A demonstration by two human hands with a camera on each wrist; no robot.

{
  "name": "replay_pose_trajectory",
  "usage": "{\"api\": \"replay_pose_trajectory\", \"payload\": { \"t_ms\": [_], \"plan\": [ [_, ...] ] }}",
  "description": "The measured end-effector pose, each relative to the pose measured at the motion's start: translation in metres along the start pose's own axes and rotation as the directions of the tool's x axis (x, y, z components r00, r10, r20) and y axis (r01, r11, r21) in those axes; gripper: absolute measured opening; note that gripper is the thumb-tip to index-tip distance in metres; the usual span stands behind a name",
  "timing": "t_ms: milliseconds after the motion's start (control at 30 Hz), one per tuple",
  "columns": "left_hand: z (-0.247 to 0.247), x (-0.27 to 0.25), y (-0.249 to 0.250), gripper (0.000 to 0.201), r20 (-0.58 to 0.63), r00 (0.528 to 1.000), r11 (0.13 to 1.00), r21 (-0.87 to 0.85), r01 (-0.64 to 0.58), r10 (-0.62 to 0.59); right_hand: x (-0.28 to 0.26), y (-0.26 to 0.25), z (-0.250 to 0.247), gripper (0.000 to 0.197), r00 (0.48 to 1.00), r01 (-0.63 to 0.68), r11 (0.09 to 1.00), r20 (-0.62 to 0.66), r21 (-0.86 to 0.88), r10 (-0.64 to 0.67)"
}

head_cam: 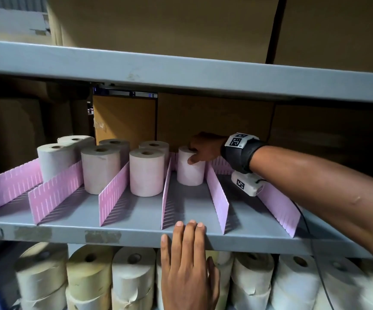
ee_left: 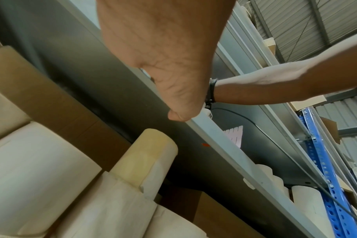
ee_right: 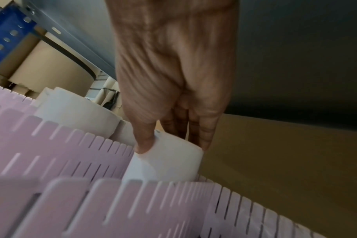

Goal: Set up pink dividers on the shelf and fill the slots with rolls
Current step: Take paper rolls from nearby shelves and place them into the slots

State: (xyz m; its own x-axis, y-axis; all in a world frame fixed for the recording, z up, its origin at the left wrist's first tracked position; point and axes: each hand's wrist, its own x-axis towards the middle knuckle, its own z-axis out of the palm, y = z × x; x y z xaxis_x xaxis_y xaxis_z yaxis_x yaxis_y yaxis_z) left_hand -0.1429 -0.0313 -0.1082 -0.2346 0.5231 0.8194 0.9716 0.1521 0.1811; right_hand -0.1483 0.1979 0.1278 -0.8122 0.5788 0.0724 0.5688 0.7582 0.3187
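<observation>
The head view is dim, with wide-angle bending that bows the upper shelf edge (head_cam: 181, 70); the recess at nine o'clock is nearly black, and the pink dividers (head_cam: 111, 193) cast striped shadows toward three o'clock. Daylight enters the left wrist view at two o'clock. The right wrist view is motion-blurred, worst at seven o'clock.

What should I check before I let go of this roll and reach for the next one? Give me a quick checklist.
1. Roll upright in its slot: ok.
2. Right hand grips the roll at its top: ok.
3. Roll sits between two pink dividers: ok.
4. Roll pushed fully against the back divider: cannot tell.
5. Left hand rests flat on the shelf edge, free: ok.
6. Slot right of this one has no roll in view: not ok.
</observation>
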Motion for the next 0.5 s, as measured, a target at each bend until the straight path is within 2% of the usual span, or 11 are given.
{"api": "replay_pose_trajectory", "payload": {
  "t_ms": [300,500],
  "plan": [
    [0.008,-0.002,-0.002,0.059,-0.077,0.997,0.998,0.060,-0.010,0.015,0.016,0.004,0.005,0.037,0.999,-0.051,0.997,-0.007,0.057,0.052],
    [0.007,-0.001,-0.003,0.064,-0.070,0.997,0.998,0.063,-0.022,0.026,0.016,0.002,0.001,0.039,0.998,-0.069,0.997,-0.009,0.040,0.069]
  ]
}}
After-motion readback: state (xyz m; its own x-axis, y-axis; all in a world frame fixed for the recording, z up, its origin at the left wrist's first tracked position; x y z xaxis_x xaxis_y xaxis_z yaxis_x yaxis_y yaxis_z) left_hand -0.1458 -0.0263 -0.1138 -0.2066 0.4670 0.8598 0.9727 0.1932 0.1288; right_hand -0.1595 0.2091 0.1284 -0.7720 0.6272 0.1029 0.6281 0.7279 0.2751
